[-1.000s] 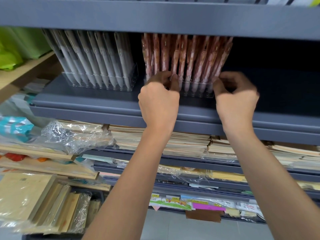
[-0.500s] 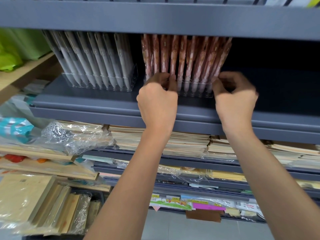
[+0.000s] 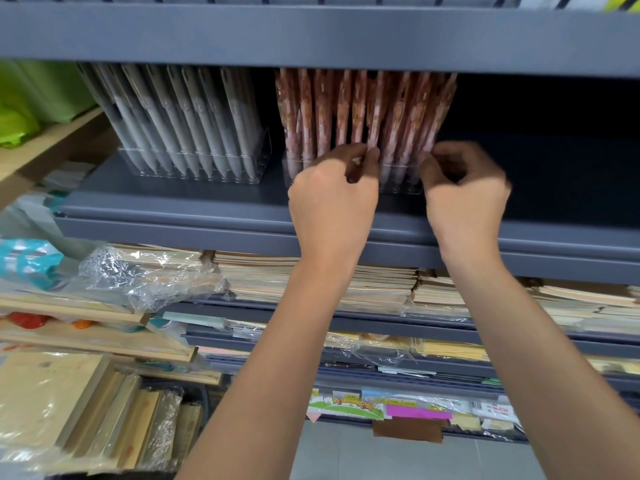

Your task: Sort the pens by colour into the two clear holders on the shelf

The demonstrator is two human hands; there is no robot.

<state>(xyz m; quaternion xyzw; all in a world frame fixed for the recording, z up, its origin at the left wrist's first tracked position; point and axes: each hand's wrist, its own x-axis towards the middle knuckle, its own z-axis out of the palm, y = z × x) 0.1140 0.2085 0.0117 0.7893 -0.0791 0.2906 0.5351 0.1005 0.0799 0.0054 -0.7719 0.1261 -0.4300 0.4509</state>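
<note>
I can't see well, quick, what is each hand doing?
Left hand: pinching a pink pen in its holder.
Right hand: fingers curled at the holder's right end; grip cannot be told.

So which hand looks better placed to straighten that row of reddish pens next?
Probably the left hand: its fingertips pinch the lower ends of the reddish pens mid-row. The right hand is curled at the right end of their clear holder, apparently steadying it.

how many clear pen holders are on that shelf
2. The left holder, with grey pens, stands left of both hands. The right holder, with pink pens, is partly hidden behind the hands. No others visible.
</note>
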